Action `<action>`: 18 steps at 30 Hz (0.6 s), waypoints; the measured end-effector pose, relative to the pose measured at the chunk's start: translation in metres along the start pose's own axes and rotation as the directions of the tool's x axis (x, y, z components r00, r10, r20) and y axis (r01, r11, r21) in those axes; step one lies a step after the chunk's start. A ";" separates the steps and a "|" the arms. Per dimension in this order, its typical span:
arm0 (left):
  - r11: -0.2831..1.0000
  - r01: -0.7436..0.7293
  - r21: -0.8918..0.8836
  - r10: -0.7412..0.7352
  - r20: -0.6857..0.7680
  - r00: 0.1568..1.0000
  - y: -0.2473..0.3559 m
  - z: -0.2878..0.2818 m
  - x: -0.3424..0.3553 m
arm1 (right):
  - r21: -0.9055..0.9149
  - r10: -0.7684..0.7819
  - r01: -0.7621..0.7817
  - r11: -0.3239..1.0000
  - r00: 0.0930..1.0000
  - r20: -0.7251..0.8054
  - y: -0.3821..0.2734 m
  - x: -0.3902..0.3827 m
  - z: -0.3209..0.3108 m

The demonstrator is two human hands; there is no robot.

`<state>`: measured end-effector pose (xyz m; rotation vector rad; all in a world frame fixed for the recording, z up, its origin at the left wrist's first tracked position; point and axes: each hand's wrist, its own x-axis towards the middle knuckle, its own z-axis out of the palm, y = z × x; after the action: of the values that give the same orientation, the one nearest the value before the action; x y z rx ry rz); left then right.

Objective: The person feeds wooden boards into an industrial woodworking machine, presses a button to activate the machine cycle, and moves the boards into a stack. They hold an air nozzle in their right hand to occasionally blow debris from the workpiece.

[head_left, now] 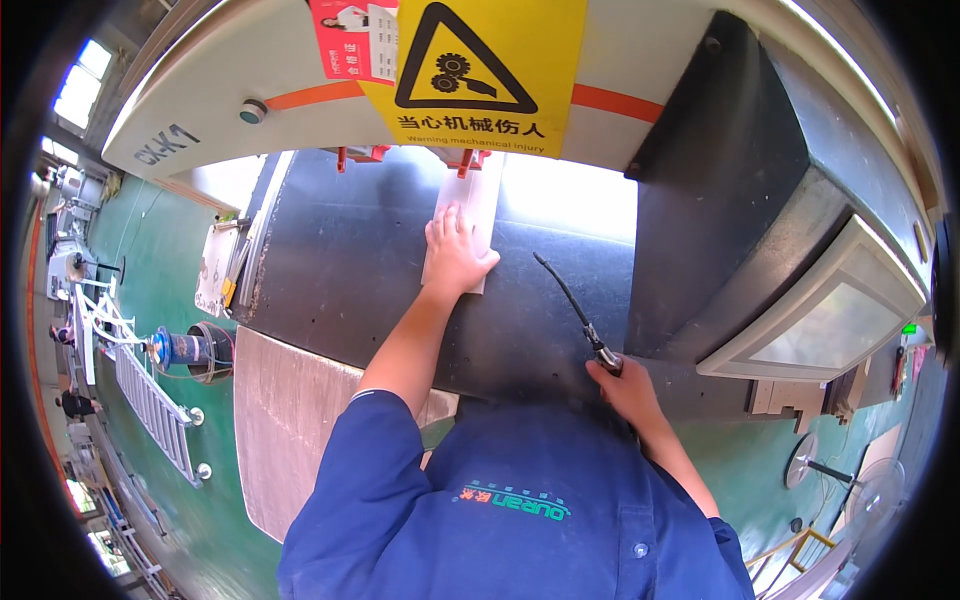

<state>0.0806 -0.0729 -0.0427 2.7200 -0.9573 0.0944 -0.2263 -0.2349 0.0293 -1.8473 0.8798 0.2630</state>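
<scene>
My left hand (458, 252) lies on a long pale board (485, 205), fingers stretched along it and thumb spread toward its right edge. The board rests on a dark metal worktable (340, 260) and its far end reaches beneath the machine's front cover. Closer to my body, my right hand (628, 388) is closed around the handle of an air blow gun (602, 350). The gun's thin, bent black nozzle points up and left over the tabletop, apart from the board. My palm and fingers hide part of the handle.
Red clamp-like parts (362, 155) hang under the white machine cover (290, 125), which bears a yellow warning sign (480, 80). A dark housing with a screen (820, 320) stands at right. A worn board (290, 420) lies left of me. A metal ladder-like frame (150, 400) stands beyond.
</scene>
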 end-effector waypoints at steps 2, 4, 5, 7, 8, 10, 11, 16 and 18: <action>1.000 -0.005 -0.013 0.006 0.013 1.000 0.000 -0.001 0.001 | 0.006 0.010 -0.010 1.000 1.000 0.006 0.006 0.002 0.000; 1.000 -0.019 -0.019 0.019 0.008 1.000 0.001 -0.003 0.001 | 0.009 0.024 -0.024 1.000 1.000 0.017 0.006 0.001 0.001; 0.999 -0.026 -0.027 0.026 -0.007 1.000 0.002 -0.004 0.002 | -0.023 -0.004 0.004 1.000 1.000 0.001 0.003 0.000 0.000; 0.999 -0.025 -0.040 0.025 0.002 1.000 0.003 -0.005 0.002 | -0.064 -0.015 0.015 0.998 1.000 0.003 -0.004 -0.003 -0.003; 0.998 -0.018 -0.053 0.018 0.000 1.000 0.003 -0.005 0.002 | -0.058 -0.004 0.004 0.998 1.000 0.002 -0.007 -0.003 -0.004; 0.998 -0.017 -0.062 0.018 0.009 1.000 0.003 -0.008 0.002 | -0.098 0.049 -0.045 0.994 0.998 0.034 -0.009 -0.006 -0.007; 0.998 -0.027 -0.060 0.027 0.002 1.000 0.001 -0.009 0.004 | -0.092 0.046 -0.044 0.995 0.999 0.018 -0.004 -0.004 -0.006; 0.998 -0.034 -0.051 0.034 0.000 0.999 -0.008 -0.009 0.008 | -0.049 0.019 -0.018 0.999 1.000 0.011 -0.012 -0.011 -0.005; 0.997 -0.040 -0.067 0.038 -0.043 0.998 -0.008 -0.004 0.006 | -0.076 0.028 -0.024 0.997 0.999 0.044 -0.014 -0.013 -0.005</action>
<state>0.0905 -0.0692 -0.0403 2.6280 -0.9840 0.1226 -0.2272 -0.2307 0.0492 -1.8935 0.8739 0.3570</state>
